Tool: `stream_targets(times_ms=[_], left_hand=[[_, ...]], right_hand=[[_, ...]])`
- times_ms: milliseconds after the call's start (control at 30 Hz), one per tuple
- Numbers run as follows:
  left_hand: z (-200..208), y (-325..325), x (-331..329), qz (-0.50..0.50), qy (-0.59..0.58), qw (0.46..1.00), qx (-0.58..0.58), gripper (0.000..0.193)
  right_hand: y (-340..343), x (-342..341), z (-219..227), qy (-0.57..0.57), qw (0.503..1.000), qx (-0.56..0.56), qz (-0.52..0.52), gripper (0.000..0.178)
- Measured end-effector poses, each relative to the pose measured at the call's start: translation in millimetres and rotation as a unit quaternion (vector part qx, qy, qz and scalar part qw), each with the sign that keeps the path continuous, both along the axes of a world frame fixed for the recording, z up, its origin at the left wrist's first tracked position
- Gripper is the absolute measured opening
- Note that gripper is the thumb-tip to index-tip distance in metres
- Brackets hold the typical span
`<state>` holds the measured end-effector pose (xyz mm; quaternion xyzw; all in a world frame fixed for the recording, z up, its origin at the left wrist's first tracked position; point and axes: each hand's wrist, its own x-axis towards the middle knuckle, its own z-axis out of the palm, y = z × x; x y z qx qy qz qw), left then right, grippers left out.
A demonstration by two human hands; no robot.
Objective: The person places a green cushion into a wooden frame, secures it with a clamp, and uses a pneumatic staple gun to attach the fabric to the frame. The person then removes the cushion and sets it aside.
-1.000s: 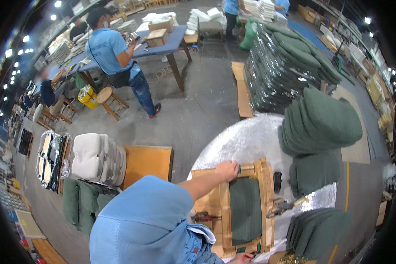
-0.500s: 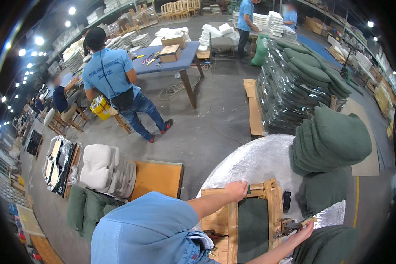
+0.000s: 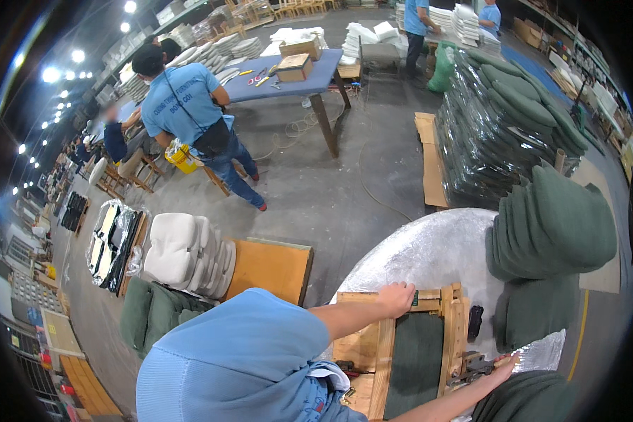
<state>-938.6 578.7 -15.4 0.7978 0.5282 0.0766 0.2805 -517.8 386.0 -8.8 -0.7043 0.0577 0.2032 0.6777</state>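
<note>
A wooden frame jig [image 3: 454, 330] sits on the silver-covered round surface in front of me, with a dark green fabric panel [image 3: 415, 359] between its rails. My left hand [image 3: 397, 300] is closed over the jig's far rail, beside a small dark green piece at the corner. On the right side of the jig is a metal toggle clamp [image 3: 477, 366]. My right hand [image 3: 503, 367] is closed around the clamp's handle, its fingers partly hidden. A black object [image 3: 475, 321] lies just right of the jig.
Green cushions stand in a stack [image 3: 552, 221] at the right, with another stack [image 3: 524, 397] near my right forearm. Beyond are a plastic-wrapped cushion pile [image 3: 492, 133] and a blue table [image 3: 288, 88], where a co-worker [image 3: 190, 105] stands. White cushions [image 3: 183, 250] are at the left.
The whole view has shifted, so the scene lies farther right in the picture. Both hands keep their places on the jig and the clamp. The co-worker leans closer to the table.
</note>
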Motion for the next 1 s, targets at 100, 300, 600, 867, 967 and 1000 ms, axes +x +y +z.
stream_targets(times_ms=[100,300,600,867,967,1000], left_hand=[[4,4,1,-0.014,0.009,1.0,0.007,0.03],[1,7,2,-0.018,-0.002,1.0,-0.002,0.029],[-3,4,-1,-0.017,-0.01,1.0,0.016,0.024],[-4,-7,-2,0.019,-0.026,0.999,-0.014,0.026],[10,0,-5,0.0,0.002,1.0,-0.021,0.027],[7,4,-6,0.011,-0.001,1.0,-0.01,0.026]], right_hand=[[-9,6,-18,-0.057,0.998,0.026,0.014,0.029],[-4,3,-16,-0.053,0.996,0.069,0.02,0.023],[-6,1,-14,-0.086,0.995,0.043,0.009,0.033],[3,-71,127,-0.295,0.954,0.033,0.041,0.046],[-4,-124,169,-0.268,0.953,0.032,0.138,0.059],[-1,-121,162,-0.288,0.948,0.006,0.133,0.055]])
